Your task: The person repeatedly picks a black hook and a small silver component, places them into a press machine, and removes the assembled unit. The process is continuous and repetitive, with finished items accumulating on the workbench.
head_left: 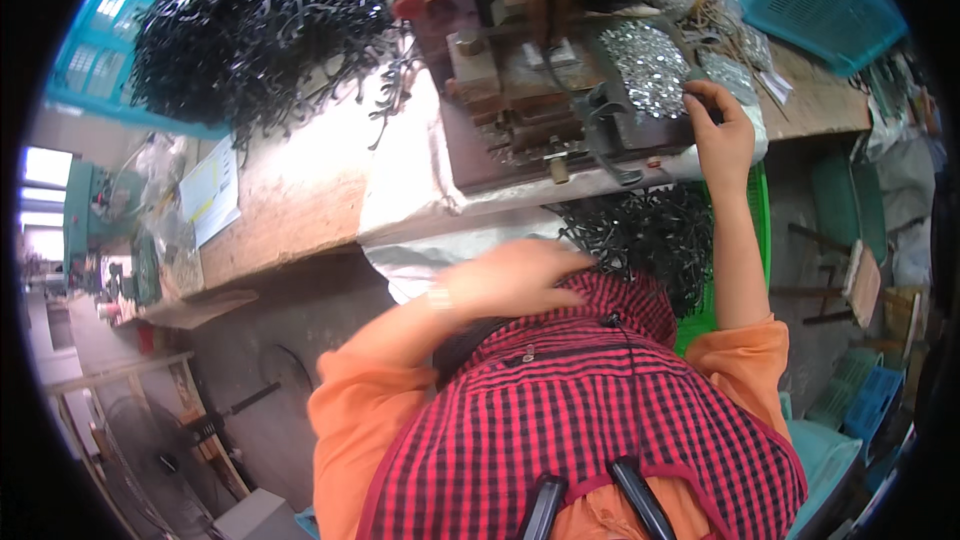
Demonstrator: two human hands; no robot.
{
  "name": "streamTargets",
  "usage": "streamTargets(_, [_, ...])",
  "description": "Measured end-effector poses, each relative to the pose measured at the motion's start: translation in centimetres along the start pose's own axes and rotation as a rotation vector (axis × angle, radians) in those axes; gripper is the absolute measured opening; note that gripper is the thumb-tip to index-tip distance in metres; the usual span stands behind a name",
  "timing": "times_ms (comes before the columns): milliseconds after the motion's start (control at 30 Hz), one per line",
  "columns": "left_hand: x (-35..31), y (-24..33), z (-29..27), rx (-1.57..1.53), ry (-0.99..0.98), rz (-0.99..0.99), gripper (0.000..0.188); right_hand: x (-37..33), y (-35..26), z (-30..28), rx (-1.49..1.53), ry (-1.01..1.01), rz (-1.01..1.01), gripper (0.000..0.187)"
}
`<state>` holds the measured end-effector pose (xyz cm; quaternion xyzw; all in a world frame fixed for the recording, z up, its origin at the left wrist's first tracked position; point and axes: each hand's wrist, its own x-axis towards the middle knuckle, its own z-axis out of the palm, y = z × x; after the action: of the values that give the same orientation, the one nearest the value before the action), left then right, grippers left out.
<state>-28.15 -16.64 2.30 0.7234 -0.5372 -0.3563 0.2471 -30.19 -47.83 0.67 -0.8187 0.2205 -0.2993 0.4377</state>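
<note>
To the left of the greasy, brown-and-grey metal bench machine (475, 70), a light-blue plastic crate (85, 65) bore a heaped tangle of glossy black, strip-like pieces (260, 25). Between crate and machine, a few loose strips lay on the pale wooden workbench (285, 205).

Below the machine, toward the person's body, the left hand (515, 280) hung beside a second heap of black, strip-like pieces (650, 230) at the lap. Its fingers looked extended, the thumb apart from them, but blur hid whether they gripped anything.

At the machine's front right, a curved dark strip (622, 177) jutted toward the person. Just right of the machine's working parts lay a pile of small, shiny silver metal bits (645, 70). At that pile's right edge, the right hand (725, 140) had its fingers curled, thumb and forefinger close together; whether a bit sat between them could not be told.

The step in hand seemed to be picking out a silver bit. The next move, by that reading, called for a sure pinch on one bit and a black strip ready in the left hand.
</note>
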Motion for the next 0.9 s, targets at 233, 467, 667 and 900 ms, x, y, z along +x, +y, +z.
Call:
streamTargets(233, [-4.0, -13.0, -15.4, 0.642, 0.955, -0.264, 0.033, 0.0, -6.7, 0.1, 0.247, -0.079, -0.146, 0.012])
streamTargets(467, [-3.6, -21.6, -17.6, 0.725, 0.958, -0.215, 0.037, 2.1, -12.2, 6.3, 0.664, -0.278, -0.022, 0.042])
streamTargets(667, [-6.5, -23.4, -18.0, 0.716, 1.369, -0.406, 0.029, 1.3, -15.2, 6.8, 0.840, -0.345, 0.080, 0.050])
streamTargets(900, [-8.6, -13.3, -18.6, -0.140, 1.855, 0.196, 0.020, 1.1, -15.0, 7.2, 0.859, -0.366, 0.131, 0.052])
